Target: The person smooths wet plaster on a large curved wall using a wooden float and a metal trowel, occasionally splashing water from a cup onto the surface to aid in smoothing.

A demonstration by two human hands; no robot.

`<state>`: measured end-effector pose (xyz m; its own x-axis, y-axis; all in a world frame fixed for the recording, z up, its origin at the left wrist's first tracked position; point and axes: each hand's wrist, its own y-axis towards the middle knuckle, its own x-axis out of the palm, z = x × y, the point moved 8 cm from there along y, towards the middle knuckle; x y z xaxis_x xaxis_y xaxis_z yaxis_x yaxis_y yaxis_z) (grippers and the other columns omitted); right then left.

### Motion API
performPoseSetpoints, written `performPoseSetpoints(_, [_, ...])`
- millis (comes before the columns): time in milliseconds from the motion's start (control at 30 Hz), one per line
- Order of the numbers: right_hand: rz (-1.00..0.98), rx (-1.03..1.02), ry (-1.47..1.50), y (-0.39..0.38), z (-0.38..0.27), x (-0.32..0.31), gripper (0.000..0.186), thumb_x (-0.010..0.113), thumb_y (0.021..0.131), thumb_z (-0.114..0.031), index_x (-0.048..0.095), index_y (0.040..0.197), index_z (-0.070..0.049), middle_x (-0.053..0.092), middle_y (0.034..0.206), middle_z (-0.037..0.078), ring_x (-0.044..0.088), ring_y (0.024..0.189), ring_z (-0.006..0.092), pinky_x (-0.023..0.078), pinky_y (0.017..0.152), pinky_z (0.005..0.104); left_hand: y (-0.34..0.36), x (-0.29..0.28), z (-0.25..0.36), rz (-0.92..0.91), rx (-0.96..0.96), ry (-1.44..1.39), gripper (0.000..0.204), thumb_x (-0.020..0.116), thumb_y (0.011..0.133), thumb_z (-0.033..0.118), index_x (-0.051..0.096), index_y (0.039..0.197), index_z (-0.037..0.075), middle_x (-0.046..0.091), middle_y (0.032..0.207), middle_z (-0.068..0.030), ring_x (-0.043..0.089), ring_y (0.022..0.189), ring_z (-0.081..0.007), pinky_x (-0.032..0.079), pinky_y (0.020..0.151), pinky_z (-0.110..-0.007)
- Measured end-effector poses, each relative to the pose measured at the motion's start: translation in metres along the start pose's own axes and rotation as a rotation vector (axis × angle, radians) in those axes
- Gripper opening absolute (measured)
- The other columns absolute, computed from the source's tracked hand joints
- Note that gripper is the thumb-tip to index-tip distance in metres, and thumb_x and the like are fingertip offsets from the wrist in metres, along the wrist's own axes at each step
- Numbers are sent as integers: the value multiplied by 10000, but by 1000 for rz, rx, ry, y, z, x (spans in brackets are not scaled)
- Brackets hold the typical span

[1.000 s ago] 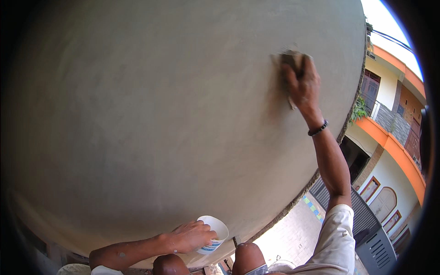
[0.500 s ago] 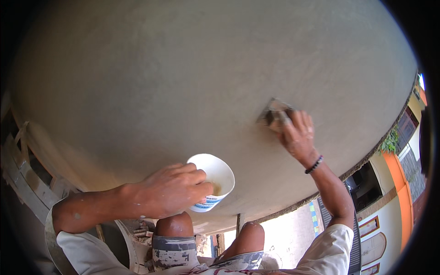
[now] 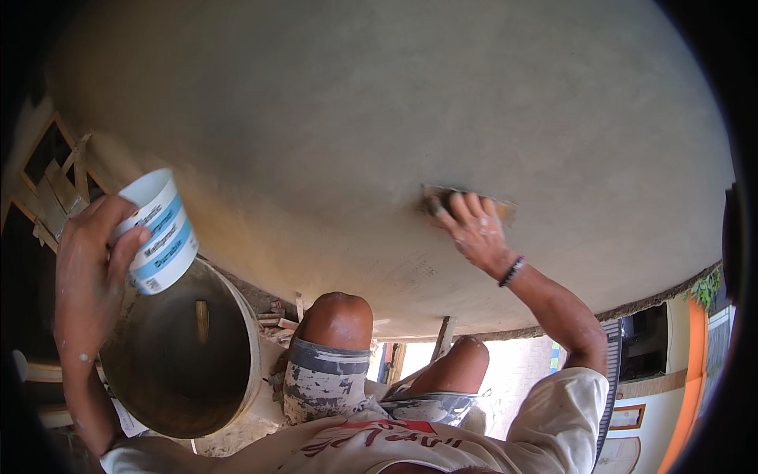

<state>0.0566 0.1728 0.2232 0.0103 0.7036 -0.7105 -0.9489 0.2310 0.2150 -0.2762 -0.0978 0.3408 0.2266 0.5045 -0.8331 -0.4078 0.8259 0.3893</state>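
A white plastic cup with blue bands (image 3: 167,237) is gripped by its rim in my left hand (image 3: 91,257), fingers and thumb closed on its near side. The cup tilts, held at the left above a large round bucket (image 3: 251,347). Inside that bucket a short wooden piece (image 3: 203,320) shows against a dark, murky content. My right hand (image 3: 480,233) is closed on a plastering float (image 3: 505,209), whose flat face lies against the smooth grey plastered wall (image 3: 316,118). The hand partly covers the float's handle.
My knees (image 3: 335,320) are bent close below the wall. Wooden boards (image 3: 63,186) lean at the far left. A rough plaster edge (image 3: 647,291) runs along the wall's lower right, with an orange-trimmed building (image 3: 683,371) beyond. Broken bricks (image 3: 272,316) lie beside the bucket.
My left hand has carried the cup from the middle out to the left, over toward the bucket. The right hand and float have slid left along the wall. The bucket's inside has come into view.
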Motion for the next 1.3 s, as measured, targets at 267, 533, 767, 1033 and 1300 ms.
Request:
performPoseSetpoints(267, [630, 532, -77, 60, 128, -119, 496, 725, 797, -126, 576, 1267, -76, 532, 990, 142, 519, 915, 319, 412, 755, 430, -80, 52, -132, -242, -254, 182, 173, 707, 801, 83, 627, 933, 3, 628, 831, -164, 601, 787, -321, 462, 713, -401])
performPoseSetpoints(533, [-210, -32, 66, -69, -62, 119, 555, 579, 874, -122, 501, 1423, -138, 540, 1085, 89, 517, 976, 237, 412, 765, 391, -139, 187, -216, -697, -354, 151, 220, 761, 795, 139, 661, 968, 45, 658, 991, -169, 607, 977, -366, 479, 851, -462])
performPoseSetpoints(767, [463, 688, -249, -145, 197, -51, 407, 665, 931, -282, 585, 1193, 20, 598, 1190, 271, 568, 1046, 466, 444, 925, 561, -129, 202, -212, -890, -308, 279, 326, 748, 822, 165, 669, 1098, 10, 663, 1001, -206, 583, 1107, -375, 476, 924, -442])
performPoseSetpoints(1033, [19, 379, 48, -145, -17, 95, 620, 669, 847, -159, 493, 1441, -180, 552, 1052, 106, 535, 1000, 303, 422, 844, 446, -21, 152, -108, -531, -174, 178, 378, 720, 842, 133, 618, 1191, 33, 658, 926, -193, 608, 937, -372, 487, 818, -456])
performPoseSetpoints(1300, [804, 1360, 218, -225, 163, -21, 388, 766, 789, -209, 574, 1039, 19, 596, 952, 190, 553, 871, 350, 413, 781, 504, 21, 143, 15, -481, 35, 194, 303, 719, 838, 95, 649, 1124, 20, 654, 868, -188, 634, 791, -355, 493, 719, -435])
